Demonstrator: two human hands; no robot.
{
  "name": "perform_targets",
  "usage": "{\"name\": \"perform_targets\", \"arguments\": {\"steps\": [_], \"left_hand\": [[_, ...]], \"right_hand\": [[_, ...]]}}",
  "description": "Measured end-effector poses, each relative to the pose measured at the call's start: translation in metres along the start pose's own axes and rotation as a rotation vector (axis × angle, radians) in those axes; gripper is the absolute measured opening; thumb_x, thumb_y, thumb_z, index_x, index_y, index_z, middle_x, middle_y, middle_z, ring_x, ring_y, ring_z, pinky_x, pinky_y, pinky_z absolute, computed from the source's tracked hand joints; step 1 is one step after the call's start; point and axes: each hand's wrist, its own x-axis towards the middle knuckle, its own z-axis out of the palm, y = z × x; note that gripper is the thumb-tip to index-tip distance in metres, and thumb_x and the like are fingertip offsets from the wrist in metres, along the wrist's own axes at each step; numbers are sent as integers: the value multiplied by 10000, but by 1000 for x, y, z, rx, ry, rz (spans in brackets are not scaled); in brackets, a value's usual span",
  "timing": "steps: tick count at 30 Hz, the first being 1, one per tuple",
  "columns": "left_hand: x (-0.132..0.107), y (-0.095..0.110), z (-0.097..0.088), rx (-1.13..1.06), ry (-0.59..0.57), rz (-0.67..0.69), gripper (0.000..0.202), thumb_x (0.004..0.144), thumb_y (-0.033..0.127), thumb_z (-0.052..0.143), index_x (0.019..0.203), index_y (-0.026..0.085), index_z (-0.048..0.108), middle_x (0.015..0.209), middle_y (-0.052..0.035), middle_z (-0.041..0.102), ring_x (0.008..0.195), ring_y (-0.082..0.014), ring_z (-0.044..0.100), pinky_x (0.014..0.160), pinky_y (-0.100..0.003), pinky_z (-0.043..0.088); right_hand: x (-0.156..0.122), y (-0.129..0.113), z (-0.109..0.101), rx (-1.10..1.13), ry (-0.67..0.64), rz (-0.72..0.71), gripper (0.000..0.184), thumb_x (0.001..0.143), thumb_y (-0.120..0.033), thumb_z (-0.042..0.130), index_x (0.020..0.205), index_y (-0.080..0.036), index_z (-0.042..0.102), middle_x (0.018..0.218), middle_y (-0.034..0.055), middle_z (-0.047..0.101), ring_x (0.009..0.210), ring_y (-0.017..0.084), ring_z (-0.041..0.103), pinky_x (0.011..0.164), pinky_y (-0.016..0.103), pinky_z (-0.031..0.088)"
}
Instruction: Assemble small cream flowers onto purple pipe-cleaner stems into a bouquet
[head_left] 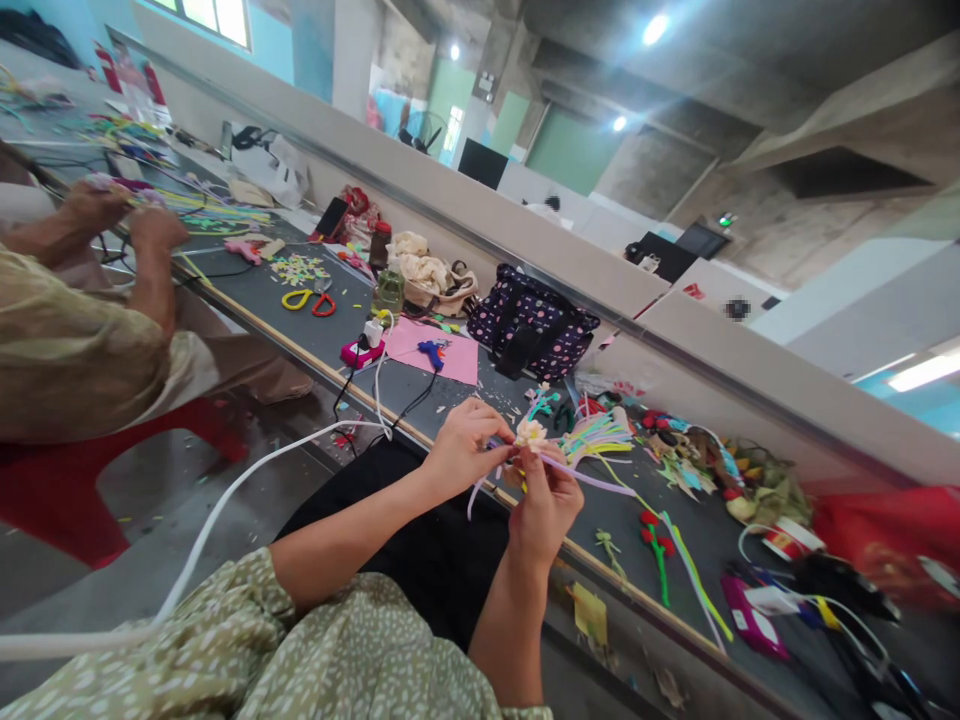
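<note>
My left hand [465,445] and my right hand [546,502] meet in front of me at the edge of the long grey table [420,385]. Both are closed in a pinch on a small pale craft flower [530,433] made of pipe cleaners. Lilac and white pipe-cleaner stems [592,480] trail from it to the right and downward. A bundle of coloured pipe cleaners [600,435] lies on the table just beyond my hands.
A dark polka-dot bag [532,320] stands behind, with a pink sheet [435,350] and blue glue gun [433,351] to its left. Scissors [309,299], a bottle [388,290] and scraps lie further left. Another person [82,320] works on a red stool at left. Clutter fills the right end.
</note>
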Motion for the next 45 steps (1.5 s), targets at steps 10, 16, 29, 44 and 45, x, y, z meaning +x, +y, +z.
{"name": "perform_targets", "arguments": {"steps": [10, 16, 29, 44, 45], "left_hand": [[3, 0, -2, -322, -118, -118, 189, 750, 347, 684, 695, 166, 679, 748, -50, 642, 796, -173, 554, 771, -313, 446], [2, -3, -3, -676, -287, -283, 259, 715, 378, 709, 695, 129, 641, 718, -30, 601, 718, -141, 557, 697, -271, 438], [2, 2, -6, -198, -32, -110, 151, 796, 317, 632, 828, 171, 655, 917, -62, 651, 953, -196, 562, 900, -353, 412], [-5, 10, 11, 406, 73, 83, 150, 799, 329, 610, 757, 188, 581, 820, -35, 615, 910, -212, 506, 881, -391, 373], [-4, 9, 11, 400, 70, 84, 149, 808, 324, 603, 750, 188, 582, 816, -33, 619, 892, -206, 508, 869, -384, 377]], "right_hand": [[4, 10, -7, 81, -12, 103, 173, 714, -294, 703, 786, -151, 638, 824, 28, 622, 779, 150, 572, 780, 338, 475], [7, 6, -9, 127, -111, 181, 162, 714, -301, 701, 702, -160, 620, 725, 4, 582, 702, 130, 551, 699, 294, 471], [8, -1, -3, 62, 54, 4, 100, 715, -226, 703, 707, -153, 635, 777, 1, 581, 763, 133, 540, 753, 293, 447], [0, -13, 4, -92, 68, -149, 132, 759, -263, 667, 701, -154, 624, 755, 16, 589, 766, 150, 558, 733, 322, 472], [0, -13, 4, -90, 71, -157, 128, 758, -256, 671, 699, -154, 623, 752, 15, 589, 764, 148, 559, 736, 324, 471]]}}
